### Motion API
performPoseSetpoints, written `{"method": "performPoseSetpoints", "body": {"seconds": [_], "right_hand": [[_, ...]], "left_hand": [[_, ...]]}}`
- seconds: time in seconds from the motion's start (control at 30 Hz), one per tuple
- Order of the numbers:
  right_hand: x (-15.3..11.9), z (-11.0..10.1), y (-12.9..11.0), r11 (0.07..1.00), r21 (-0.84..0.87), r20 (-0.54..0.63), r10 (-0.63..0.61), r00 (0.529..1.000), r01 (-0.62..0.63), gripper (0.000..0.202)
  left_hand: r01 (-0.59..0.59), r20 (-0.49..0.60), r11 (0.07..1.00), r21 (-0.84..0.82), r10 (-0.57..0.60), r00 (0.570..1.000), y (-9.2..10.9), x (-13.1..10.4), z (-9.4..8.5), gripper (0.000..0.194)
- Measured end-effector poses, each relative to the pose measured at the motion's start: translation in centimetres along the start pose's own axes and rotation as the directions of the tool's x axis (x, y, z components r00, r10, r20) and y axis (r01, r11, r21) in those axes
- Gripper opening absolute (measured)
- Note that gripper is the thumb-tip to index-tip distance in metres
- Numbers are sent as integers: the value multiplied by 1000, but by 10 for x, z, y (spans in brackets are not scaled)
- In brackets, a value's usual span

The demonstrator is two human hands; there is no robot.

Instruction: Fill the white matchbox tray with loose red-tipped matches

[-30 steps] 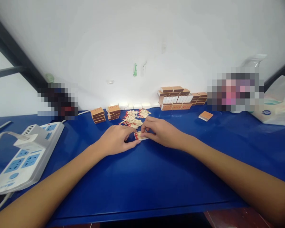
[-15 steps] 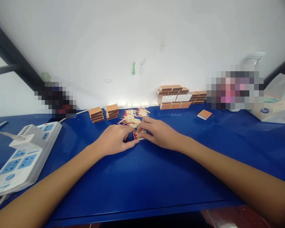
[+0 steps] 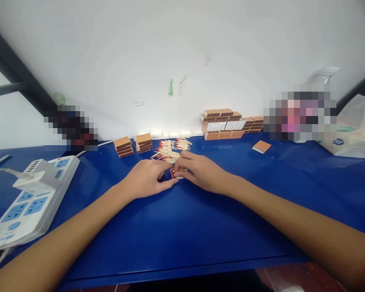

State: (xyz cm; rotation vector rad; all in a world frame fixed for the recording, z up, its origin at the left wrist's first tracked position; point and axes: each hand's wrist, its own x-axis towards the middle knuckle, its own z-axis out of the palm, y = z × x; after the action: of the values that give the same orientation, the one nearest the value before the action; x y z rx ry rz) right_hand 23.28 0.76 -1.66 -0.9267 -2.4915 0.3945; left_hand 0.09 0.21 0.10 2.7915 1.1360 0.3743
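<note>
A small white matchbox tray (image 3: 172, 174) with red-tipped matches in it lies on the blue table between my hands. My left hand (image 3: 148, 178) grips its left end between thumb and fingers. Over the tray, my right hand (image 3: 202, 172) has its thumb and fingertips drawn together at the matches; it covers much of the tray, and what it pinches is hidden. Just behind the hands lies a loose pile of matches (image 3: 167, 151), with a smaller pile (image 3: 183, 143) beside it.
Two short matchbox stacks (image 3: 123, 147) (image 3: 143, 142) stand at the back left. White trays (image 3: 174, 134) line the wall. A larger matchbox stack (image 3: 223, 123) and a single box cover (image 3: 262, 146) are right of centre. A power strip (image 3: 33, 198) is left, a plastic bag (image 3: 353, 134) right.
My right hand's fingertips have shifted slightly to the left over the tray. My left hand stays in place at the tray's end.
</note>
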Motion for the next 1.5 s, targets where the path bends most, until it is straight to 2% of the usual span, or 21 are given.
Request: {"method": "performPoseSetpoints", "body": {"seconds": [0.13,0.23,0.33,0.4,0.53,0.73,0.93,1.17,1.3,1.5], "right_hand": [[0,1,0,999,-33,-26,-37,999,36,14],[2,-4,3,991,-117,-108,-84,991,72,18],[4,-14,15,978,-203,-259,-19,966,-36,20],[4,-22,27,962,-234,-314,64,947,-142,20],[3,-29,54,941,-246,-245,172,954,-232,12],[18,-14,70,943,-239,-243,174,954,-233,17],[30,-8,75,952,-216,-206,172,963,-216,12],[21,-15,76,942,-264,-132,178,975,-208,14],[15,-23,75,934,-283,-130,188,974,-218,15],[10,-34,56,965,-197,-148,143,979,-171,13]], "left_hand": [[-14,-17,1000,-8,14,1000,-1,0,0,28],[-11,-29,1000,2,11,1000,-2,0,1,29],[-13,-52,1000,14,13,999,-3,0,1,29],[-20,-62,1000,20,21,998,-3,0,1,31],[-29,-73,999,25,31,997,-3,-1,1,33],[-23,-78,999,31,25,997,-3,-1,2,35],[-18,-77,1000,22,20,997,-4,-2,2,35],[-18,-73,1000,20,19,997,-4,-1,2,35],[1,-86,1000,27,2,996,-4,-1,2,35],[34,-100,998,54,-28,995,-4,-1,2,37]]}}
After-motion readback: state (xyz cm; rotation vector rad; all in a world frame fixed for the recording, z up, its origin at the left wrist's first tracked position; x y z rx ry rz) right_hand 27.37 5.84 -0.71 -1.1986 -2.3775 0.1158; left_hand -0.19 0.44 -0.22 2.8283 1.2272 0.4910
